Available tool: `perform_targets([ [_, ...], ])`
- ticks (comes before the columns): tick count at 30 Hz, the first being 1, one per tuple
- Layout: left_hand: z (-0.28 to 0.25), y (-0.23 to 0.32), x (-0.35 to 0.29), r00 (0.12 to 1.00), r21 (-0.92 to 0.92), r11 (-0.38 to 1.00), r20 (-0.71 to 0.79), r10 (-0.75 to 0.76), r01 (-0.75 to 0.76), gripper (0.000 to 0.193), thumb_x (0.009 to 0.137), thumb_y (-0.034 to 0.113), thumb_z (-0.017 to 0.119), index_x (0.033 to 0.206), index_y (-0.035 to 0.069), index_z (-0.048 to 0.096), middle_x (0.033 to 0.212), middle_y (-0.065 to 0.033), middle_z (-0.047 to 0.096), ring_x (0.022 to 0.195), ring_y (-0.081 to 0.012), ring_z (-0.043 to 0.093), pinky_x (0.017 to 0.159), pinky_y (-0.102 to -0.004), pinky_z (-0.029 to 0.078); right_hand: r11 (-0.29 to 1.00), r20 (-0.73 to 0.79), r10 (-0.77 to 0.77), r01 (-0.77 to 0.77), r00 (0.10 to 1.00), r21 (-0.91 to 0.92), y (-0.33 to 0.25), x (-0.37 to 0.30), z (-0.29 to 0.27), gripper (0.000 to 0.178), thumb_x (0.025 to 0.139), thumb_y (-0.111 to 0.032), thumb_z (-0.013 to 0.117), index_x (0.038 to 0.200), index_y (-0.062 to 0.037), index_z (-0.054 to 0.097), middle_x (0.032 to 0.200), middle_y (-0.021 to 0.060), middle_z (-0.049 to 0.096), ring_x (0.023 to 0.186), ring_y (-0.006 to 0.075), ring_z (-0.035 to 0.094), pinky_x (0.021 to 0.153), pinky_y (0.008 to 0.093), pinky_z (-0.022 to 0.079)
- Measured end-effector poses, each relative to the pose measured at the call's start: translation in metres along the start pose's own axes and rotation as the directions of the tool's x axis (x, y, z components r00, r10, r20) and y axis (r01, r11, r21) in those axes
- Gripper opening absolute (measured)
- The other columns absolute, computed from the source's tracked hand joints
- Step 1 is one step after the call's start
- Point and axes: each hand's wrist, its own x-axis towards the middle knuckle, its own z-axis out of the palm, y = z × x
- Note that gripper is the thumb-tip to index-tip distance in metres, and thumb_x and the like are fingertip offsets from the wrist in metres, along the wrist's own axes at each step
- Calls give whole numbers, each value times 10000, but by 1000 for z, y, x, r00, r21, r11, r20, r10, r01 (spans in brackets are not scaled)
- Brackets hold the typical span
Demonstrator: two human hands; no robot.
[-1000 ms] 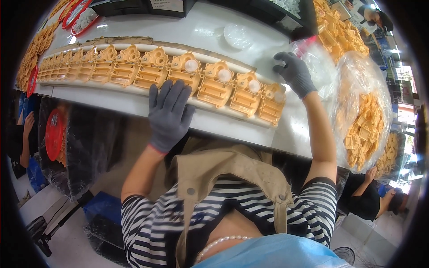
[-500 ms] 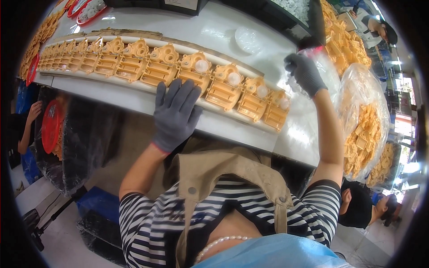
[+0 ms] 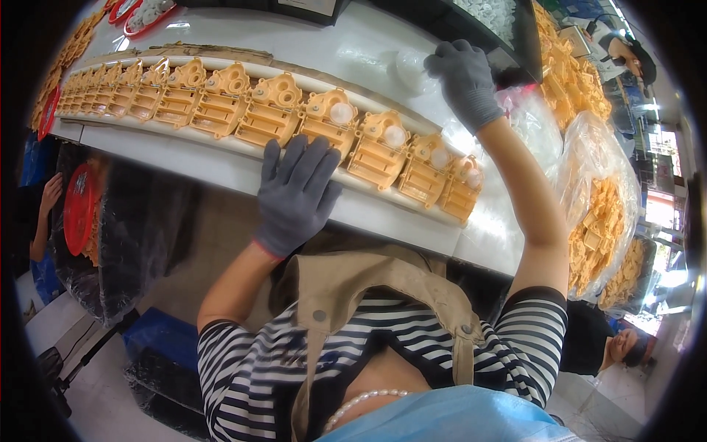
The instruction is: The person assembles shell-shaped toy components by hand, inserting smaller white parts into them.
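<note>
A long row of yellow-orange plastic housings (image 3: pixel 266 110) lies on a white rail across the table. Round white translucent pieces (image 3: pixel 341 113) sit in the ones toward the right end. My left hand (image 3: pixel 298 195), in a grey glove, rests with fingers spread against the near edge of the row. My right hand (image 3: pixel 469 85), gloved in grey too, is beyond the row, its fingers curled beside a small heap of clear round pieces (image 3: pixel 412 68). Whatever its fingertips may hold is hidden.
A black bin (image 3: pixel 508 55) of clear parts stands at the far right. More orange housings (image 3: pixel 567 81) are piled beside it, and a clear plastic bag (image 3: pixel 600 214) holds others. Red trays (image 3: pixel 81 210) are on the left. Other people are at both sides.
My right hand has moved left and away from me, from beside the plastic bag to the heap of clear pieces. The row has shifted slightly right, with my left hand.
</note>
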Motion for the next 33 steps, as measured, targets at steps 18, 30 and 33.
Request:
perform_targets([
  [18, -1, 2, 1, 1000, -1, 1000, -2, -1, 1, 417, 835, 206, 672, 1222, 61, 623, 1308, -118, 574, 1284, -333, 481, 1157, -510, 232, -240, 562, 460, -513, 688, 824, -6, -14, 5, 309, 905, -208, 697, 1157, -30, 685, 1018, 26, 694, 865, 78, 586, 773, 258, 481],
  [30, -28, -5, 6, 995, -90, 996, -89, -32, 24, 432, 847, 196, 690, 1246, 53, 610, 1334, -146, 559, 1297, -373, 464, 1153, -538, 223, -822, 465, -109, -343, 879, 454, -41, -8, -18, 291, 926, -221, 658, 1131, -17, 631, 970, 61, 653, 881, 147, 604, 771, 263, 503],
  [33, -29, -22, 5, 988, 129, 980, -20, -152, 154, 509, 865, 322, 669, 1302, 81, 572, 1409, -147, 481, 1357, -361, 378, 1152, -567, 170, -44, 467, 141, -466, 873, 884, -93, 28, -49, 312, 890, -246, 693, 1064, 14, 705, 1093, 69, 677, 911, 109, 605, 817, 275, 491],
])
